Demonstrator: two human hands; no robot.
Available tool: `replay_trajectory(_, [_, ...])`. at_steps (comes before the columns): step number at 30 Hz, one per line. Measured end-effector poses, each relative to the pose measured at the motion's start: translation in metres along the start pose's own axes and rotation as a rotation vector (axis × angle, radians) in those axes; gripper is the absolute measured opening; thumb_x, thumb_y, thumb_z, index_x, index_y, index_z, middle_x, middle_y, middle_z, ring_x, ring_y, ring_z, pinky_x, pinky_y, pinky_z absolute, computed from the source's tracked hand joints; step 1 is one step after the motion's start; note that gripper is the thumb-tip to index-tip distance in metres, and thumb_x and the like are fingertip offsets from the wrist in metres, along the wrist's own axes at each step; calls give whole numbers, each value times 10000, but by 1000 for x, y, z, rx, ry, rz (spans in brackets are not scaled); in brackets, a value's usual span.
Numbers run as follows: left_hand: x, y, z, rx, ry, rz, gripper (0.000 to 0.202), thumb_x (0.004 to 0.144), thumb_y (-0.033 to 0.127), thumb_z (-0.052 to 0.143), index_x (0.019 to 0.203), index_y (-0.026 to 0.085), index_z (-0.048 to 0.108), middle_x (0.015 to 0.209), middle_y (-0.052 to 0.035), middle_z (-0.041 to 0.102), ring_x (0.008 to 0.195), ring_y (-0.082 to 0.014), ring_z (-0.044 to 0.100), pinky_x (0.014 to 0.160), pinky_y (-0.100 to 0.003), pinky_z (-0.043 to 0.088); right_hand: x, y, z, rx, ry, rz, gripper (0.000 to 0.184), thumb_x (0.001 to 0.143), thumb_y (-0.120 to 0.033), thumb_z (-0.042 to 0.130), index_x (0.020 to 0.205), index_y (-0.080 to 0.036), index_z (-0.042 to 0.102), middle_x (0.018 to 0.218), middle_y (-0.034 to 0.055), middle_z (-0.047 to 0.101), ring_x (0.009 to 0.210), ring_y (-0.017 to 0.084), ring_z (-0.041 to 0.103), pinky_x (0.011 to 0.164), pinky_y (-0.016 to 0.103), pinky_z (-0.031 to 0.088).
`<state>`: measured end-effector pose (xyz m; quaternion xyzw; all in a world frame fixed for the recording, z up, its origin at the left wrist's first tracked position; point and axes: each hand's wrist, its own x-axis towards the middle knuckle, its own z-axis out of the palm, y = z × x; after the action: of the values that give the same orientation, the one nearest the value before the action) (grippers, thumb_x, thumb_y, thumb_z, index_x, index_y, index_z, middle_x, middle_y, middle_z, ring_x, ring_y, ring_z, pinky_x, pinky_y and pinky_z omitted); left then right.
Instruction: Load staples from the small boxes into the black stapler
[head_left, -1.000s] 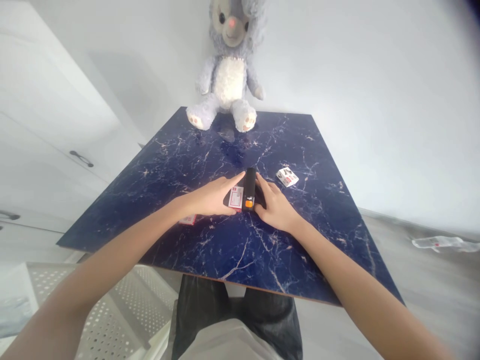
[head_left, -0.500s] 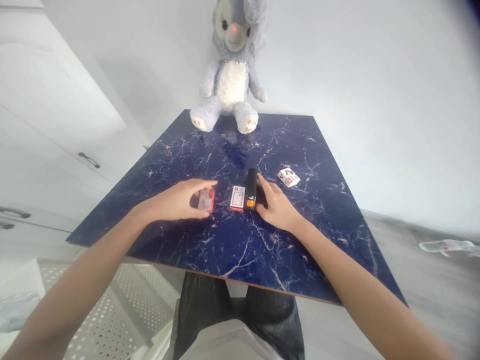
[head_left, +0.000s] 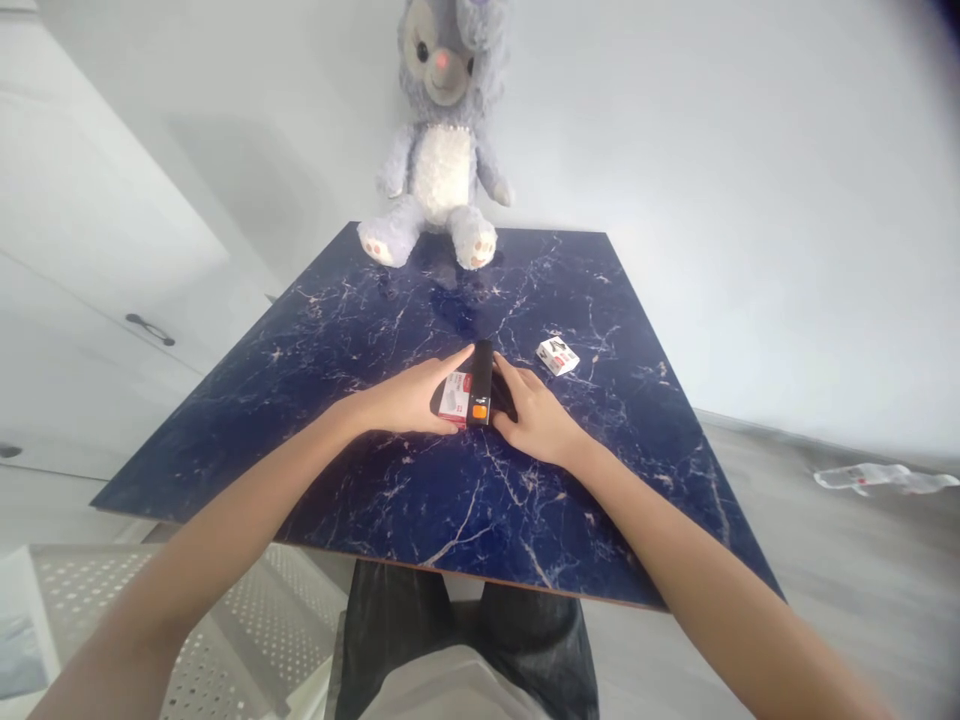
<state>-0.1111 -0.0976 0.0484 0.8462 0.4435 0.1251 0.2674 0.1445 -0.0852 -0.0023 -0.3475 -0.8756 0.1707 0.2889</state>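
Observation:
A black stapler (head_left: 480,378) with an orange end lies on the dark blue marble table (head_left: 450,500), near its middle. My left hand (head_left: 405,402) is closed over a small red and white box (head_left: 454,397) and presses it against the stapler's left side. Whether a second box lies under it I cannot tell. On the stapler's right side my right hand (head_left: 531,418) rests with curled fingers gripping the stapler.
Another small white box (head_left: 556,356) lies right of the stapler. A grey plush rabbit (head_left: 439,150) sits at the table's far edge against the wall. White cabinets with dark handles (head_left: 150,329) stand on the left, a perforated white seat (head_left: 225,620) below. A plastic wrapper (head_left: 874,477) lies on the floor.
My left hand went left, took a red and white box off the table, and has come back with it to the stapler's left side. The right hand stayed at the stapler.

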Motion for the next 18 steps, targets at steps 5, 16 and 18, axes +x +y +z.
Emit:
replay_trajectory(5, [1,-1,4,-1,50,-26,1197,747,458,791,1669,313,41,1484,-178,532,1262,-376,581,1003,-489,467,1,-2,-1,-4,-10,30,878,822,-167,542,1631,-192,203,1423,195,577,1329,382,540,1088,629,464])
replay_trajectory(16, [-8,-14,6,-17,25,-35,1292,710,526,828,1668,291,-7,1535,-198,443,1382,-395,463,1092,-527,415,5,0,-16,-55,65,30,668,817,-175,552,1480,-181,476,1319,158,654,1236,362,586,1062,591,483])
replay_trajectory(18, [-10,-16,4,-11,27,-44,1252,736,514,811,1668,305,1,1560,-192,429,1385,-393,470,1101,-524,406,8,9,-33,-126,184,49,508,803,-150,552,1302,-210,623,1217,123,699,1242,358,573,1095,595,446])
